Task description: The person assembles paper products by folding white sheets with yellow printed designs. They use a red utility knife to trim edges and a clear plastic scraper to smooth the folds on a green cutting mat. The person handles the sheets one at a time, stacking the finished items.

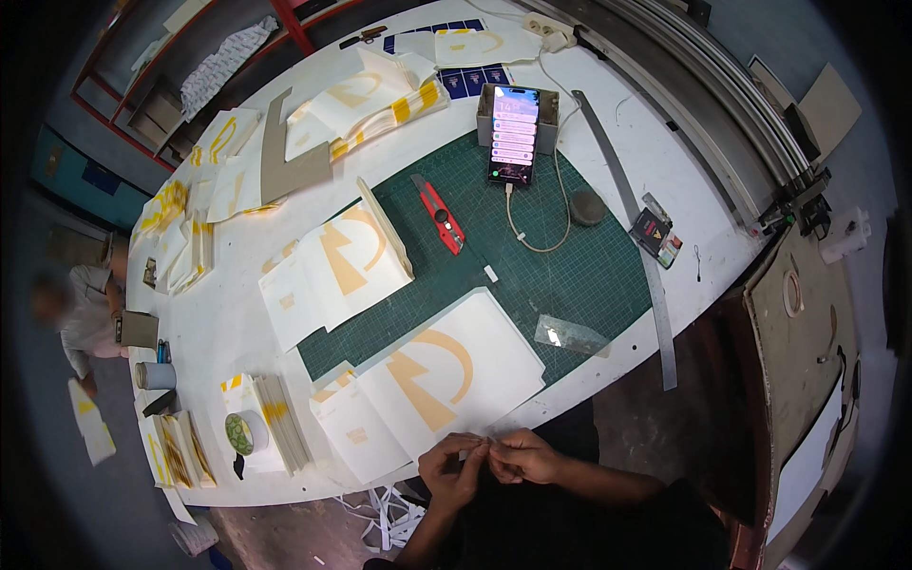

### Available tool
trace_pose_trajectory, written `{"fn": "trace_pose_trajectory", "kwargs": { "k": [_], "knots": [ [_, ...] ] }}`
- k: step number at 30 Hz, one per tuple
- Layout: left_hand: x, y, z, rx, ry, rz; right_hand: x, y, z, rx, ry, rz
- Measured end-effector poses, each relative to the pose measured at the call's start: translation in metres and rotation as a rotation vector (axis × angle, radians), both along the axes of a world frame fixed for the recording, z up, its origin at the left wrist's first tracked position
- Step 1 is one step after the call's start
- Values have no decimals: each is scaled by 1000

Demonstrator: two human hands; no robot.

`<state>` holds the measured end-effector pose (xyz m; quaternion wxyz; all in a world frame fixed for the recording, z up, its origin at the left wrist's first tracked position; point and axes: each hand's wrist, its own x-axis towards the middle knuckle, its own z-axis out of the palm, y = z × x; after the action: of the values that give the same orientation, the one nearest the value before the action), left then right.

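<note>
Tabletop (209, 332): white, bearing paper stacks (277, 418).
Cutting mat (598, 266): green, gridded, lying on the tabletop.
Printed sheet (432, 380): white with a tan emblem, overlapping the mat's near edge.
Left hand (456, 465), right hand (524, 458): meeting at the sheet's near edge.
Grip: both hands' fingertips pinched together; cannot tell whether around something small.
Red cutter (442, 220): on the mat.

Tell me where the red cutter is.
In the head view, the red cutter lies on the green mat, slightly left of centre, below-left of the phone.
</note>
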<state>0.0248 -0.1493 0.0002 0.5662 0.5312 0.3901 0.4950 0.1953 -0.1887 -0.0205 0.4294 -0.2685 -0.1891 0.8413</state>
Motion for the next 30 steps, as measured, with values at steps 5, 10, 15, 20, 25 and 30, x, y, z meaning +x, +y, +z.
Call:
{"fn": "trace_pose_trajectory", "kwargs": {
  "k": [5, 10, 15, 20, 25, 30],
  "knots": [
    [-4, 0, -3, -85, 4, -12, 7, 3, 4, 105, -234, 21],
    [-7, 0, 0, -170, 14, -16, 9, 5, 7, 226, -491, -13],
    [-12, -2, -3, -281, 14, -30, 7, 8, 19, 417, -825, -137],
    [-12, 2, 11, -312, 31, -87, 2, 0, 4, 647, -1094, -213],
    [-18, 5, 11, -210, 266, -132, -3, -5, 8, 791, -1290, -232],
    [-25, 9, 17, -406, 166, -114, -5, -5, 11, 872, -1357, -292]
  ]
}}
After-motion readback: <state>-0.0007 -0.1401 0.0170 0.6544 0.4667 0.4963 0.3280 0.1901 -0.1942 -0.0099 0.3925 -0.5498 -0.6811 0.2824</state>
